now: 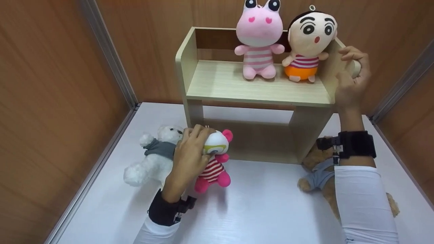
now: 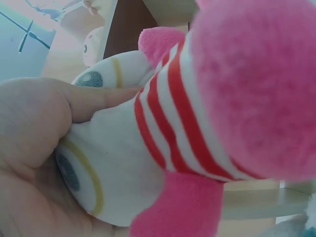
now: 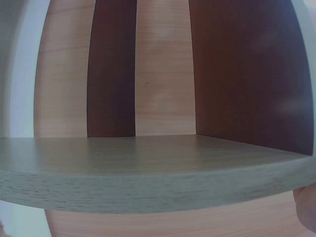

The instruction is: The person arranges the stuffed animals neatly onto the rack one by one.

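My left hand grips a pink plush toy by its white head, in front of the shelf's lower left part. The toy has yellow-ringed eyes and a red-and-white striped body; in the left wrist view the thumb presses into the head of the plush toy. At the upper right, my right hand holds the rounded front edge of the side panel of a pale wooden shelf. A bit of that hand shows at the right wrist view's edge, below the shelf panel.
On the upper board sit a pink frog-like plush and a boy doll in orange shorts. A white plush bear lies left of the shelf. A brown bear lies right, partly behind my forearm. Wooden walls enclose the white table.
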Available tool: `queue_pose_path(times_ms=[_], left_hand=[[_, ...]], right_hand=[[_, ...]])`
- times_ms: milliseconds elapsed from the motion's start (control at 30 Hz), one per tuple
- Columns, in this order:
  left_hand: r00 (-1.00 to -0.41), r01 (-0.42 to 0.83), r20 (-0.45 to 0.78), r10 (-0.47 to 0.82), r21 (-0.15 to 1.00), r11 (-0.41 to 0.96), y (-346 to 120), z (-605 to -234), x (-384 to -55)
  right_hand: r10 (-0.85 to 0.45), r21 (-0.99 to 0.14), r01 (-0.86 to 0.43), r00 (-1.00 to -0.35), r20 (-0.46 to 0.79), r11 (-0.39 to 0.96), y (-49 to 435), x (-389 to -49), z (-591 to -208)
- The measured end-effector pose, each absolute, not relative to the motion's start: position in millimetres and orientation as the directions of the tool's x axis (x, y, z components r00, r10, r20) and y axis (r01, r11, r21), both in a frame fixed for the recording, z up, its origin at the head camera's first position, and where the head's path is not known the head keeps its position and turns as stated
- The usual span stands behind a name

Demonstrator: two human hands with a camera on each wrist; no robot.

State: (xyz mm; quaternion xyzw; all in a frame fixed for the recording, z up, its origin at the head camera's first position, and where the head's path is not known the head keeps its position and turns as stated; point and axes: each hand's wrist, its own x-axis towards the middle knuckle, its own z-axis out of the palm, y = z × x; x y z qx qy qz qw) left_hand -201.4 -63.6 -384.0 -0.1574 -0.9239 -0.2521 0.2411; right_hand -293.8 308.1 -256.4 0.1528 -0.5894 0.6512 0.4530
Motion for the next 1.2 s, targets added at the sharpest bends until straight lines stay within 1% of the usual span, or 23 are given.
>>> queue_pose_path(times_ms=[333,567,733,900,1200], left_hand=[[-0.786,0.449,0.602,0.142,0.397,0.801,-54.5,-373.3,-191.5],[-0.755,0.505,0.646,0.115,0.461,0.730,-50.0,-367.8,-187.6],[-0.730,0.533,0.674,0.109,0.464,0.707,-47.7,-358.8,-189.9],[-0.697,0.561,0.709,0.106,0.447,0.697,-45.4,-341.0,-191.8],[-0.612,0.620,0.783,0.108,0.391,0.680,-39.7,-297.5,-201.0]], right_hand=[[0.412,-0.631,-0.763,-0.534,0.739,0.143,308.9,-292.6,-254.7],[0.399,-0.626,-0.761,-0.527,0.750,0.171,308.8,-294.6,-255.8],[0.407,-0.625,-0.762,-0.525,0.748,0.167,310.6,-294.1,-258.8],[0.420,-0.632,-0.759,-0.528,0.738,0.157,311.0,-293.0,-258.7],[0.412,-0.627,-0.763,-0.527,0.743,0.157,310.0,-294.6,-257.9]])
